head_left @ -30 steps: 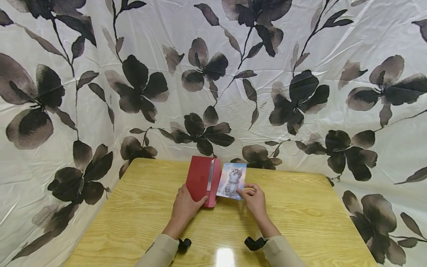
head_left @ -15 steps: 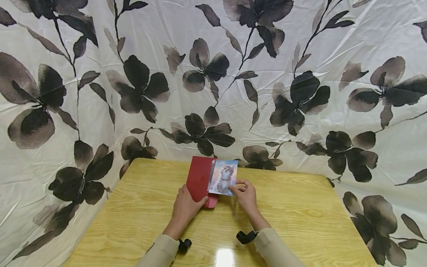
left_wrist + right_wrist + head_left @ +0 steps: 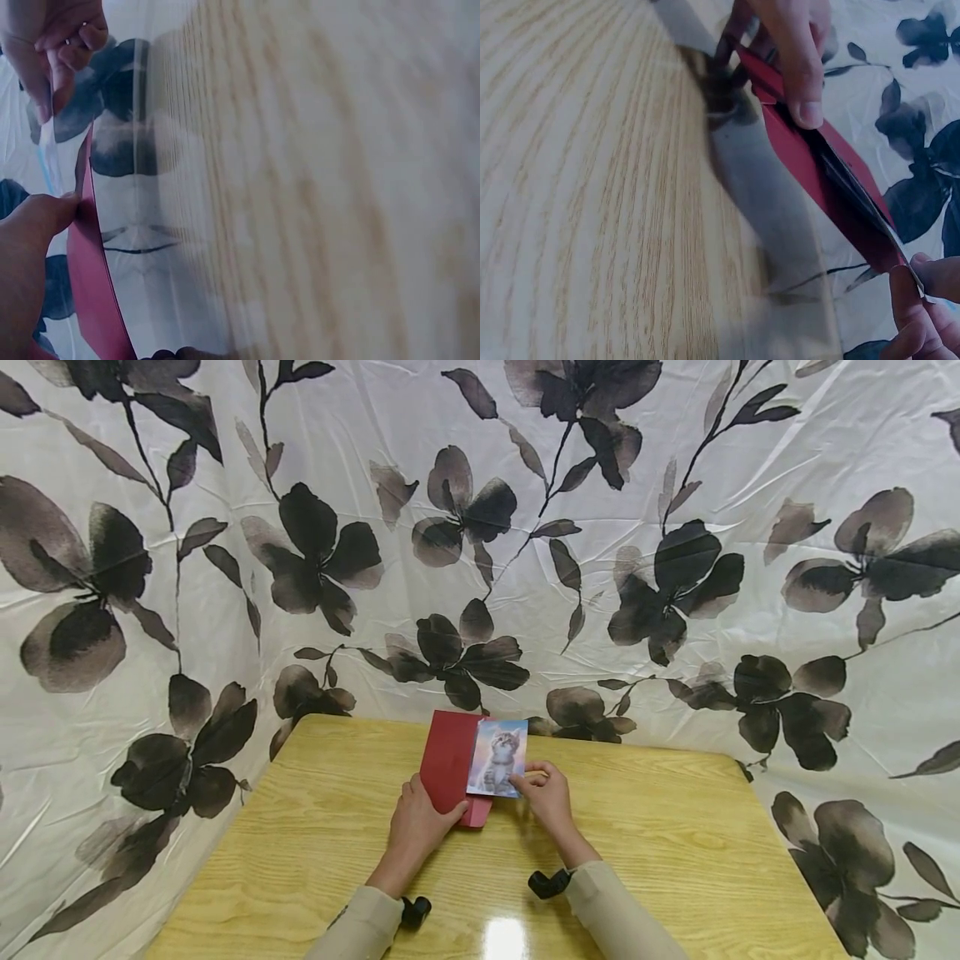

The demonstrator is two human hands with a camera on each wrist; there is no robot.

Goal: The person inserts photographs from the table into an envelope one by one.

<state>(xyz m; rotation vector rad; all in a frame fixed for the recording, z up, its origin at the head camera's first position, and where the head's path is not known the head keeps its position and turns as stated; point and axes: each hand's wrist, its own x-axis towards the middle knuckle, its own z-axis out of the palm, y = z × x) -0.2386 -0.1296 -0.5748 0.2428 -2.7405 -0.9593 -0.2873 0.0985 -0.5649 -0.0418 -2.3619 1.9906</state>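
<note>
A red envelope (image 3: 448,756) is held up over the table by my left hand (image 3: 420,822), its thumb on the front near the lower edge and the fingers behind. My right hand (image 3: 549,793) pinches a kitten picture card (image 3: 498,758) by its lower right edge. The card overlaps the envelope's right side, where the flap (image 3: 480,812) shows below it. In the right wrist view the envelope (image 3: 810,161) gapes at its mouth, with the card's edge at the opening beside my right fingertips (image 3: 905,289). My left thumb (image 3: 45,214) presses the envelope (image 3: 94,277) in the left wrist view.
Beneath both hands is a wood-grain table (image 3: 675,843), with a bright light reflection near its front. A white cloth (image 3: 570,568) printed with dark flowers hangs behind and along the sides. Black wrist cameras (image 3: 550,883) sit at both cuffs.
My right hand has moved left with the kitten card, from beside the envelope to overlapping its open side. The left hand and the envelope have stayed nearly in place.
</note>
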